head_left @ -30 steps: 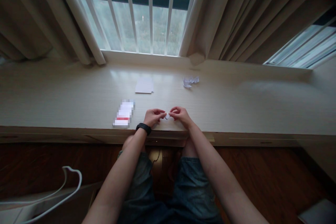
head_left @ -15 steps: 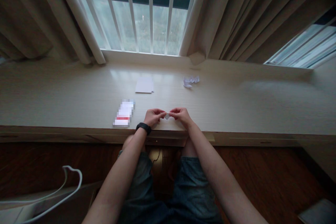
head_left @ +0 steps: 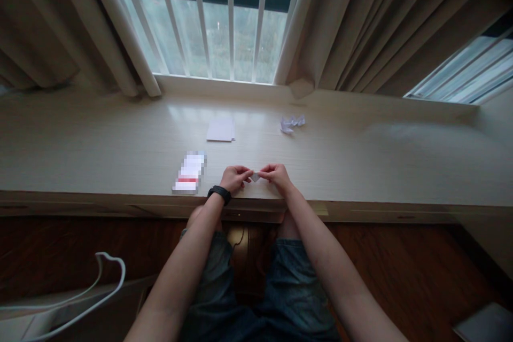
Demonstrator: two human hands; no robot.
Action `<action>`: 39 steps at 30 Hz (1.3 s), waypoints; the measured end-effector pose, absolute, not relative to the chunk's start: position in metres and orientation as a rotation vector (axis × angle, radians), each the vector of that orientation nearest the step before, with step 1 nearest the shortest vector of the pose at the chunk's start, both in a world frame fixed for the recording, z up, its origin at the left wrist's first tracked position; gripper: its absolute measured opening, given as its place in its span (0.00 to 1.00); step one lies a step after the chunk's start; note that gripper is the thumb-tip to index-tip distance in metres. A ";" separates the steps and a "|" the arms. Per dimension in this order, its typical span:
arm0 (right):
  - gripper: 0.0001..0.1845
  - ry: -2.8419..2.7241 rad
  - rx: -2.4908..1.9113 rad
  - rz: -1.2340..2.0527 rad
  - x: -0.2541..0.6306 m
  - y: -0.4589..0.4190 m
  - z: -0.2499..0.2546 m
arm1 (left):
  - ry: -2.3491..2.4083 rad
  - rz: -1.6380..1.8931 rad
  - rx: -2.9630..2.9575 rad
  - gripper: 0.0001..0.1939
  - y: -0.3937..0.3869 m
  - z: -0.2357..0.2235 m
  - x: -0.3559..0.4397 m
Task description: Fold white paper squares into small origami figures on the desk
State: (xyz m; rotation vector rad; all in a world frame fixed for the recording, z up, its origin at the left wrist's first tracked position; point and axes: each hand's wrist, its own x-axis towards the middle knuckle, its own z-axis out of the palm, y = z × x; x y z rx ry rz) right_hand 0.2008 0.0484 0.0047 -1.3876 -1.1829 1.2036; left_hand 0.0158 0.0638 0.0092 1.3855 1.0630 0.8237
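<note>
Between my two hands is a small piece of folded white paper, its lower end coming to a point. My left hand, with a black band on the wrist, pinches its left side between thumb and fingers. The right side is pinched by my right hand in the same way. Both hands are just above the desk near its front edge. Fingertips cover the paper's outer corners, so its full shape is partly hidden.
A stack of white paper sheets lies beyond my left hand. Several folded white paper pieces sit farther back on the right. A blurred-out phone-like object rests left of my left hand on the pale desk.
The folded paper has turned slightly between my fingertips, and its pointed lower part shows more plainly. My right hand has shifted a little; my left hand stays almost still.
</note>
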 end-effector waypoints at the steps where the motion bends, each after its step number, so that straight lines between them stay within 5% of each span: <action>1: 0.19 -1.193 -1.391 1.201 0.200 0.048 0.004 | 1.076 0.818 1.397 0.20 0.064 0.008 0.016; 17: 0.17 -1.420 -1.317 1.158 0.200 0.053 0.001 | 1.176 0.845 1.521 0.14 0.063 0.011 0.017; 28: 0.11 -1.584 -1.660 0.699 0.182 0.044 -0.007 | 1.155 0.807 1.585 0.15 0.067 0.007 0.017; 39: 0.16 -1.512 -1.450 0.813 0.188 0.042 -0.009 | 1.155 0.914 1.501 0.18 0.067 0.006 0.015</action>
